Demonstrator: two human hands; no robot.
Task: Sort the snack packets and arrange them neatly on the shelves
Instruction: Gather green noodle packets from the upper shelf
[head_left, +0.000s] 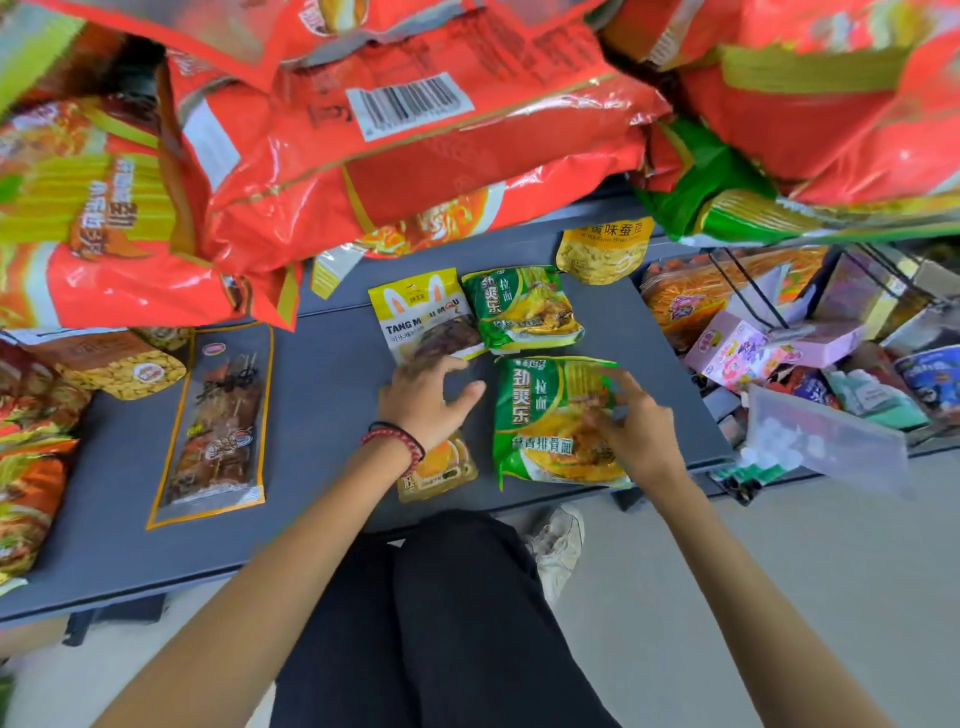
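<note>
Head view, looking down on a dark grey shelf board (322, 374) that carries snack packets. The left hand (423, 402), with a red-and-black braided band (397, 441) at its wrist, is released with fingers spread. Its fingertips reach the lower edge of a yellow-and-white foil packet (415, 317) printed TANG MOU MOU, and its wrist overlaps a small orange-yellow pouch (441, 470). The right hand (636, 428) lies with bent fingers on a large green noodle packet (545, 410); blur hides whether it grasps or merely touches. Just beyond the right hand lies a smaller green noodle packet (519, 306), and farther on a yellow pouch (605, 252). Well left of the left hand lies a long clear packet with an orange border (215, 421). Large red plastic bags (415, 135) are heaped beyond both hands.
</note>
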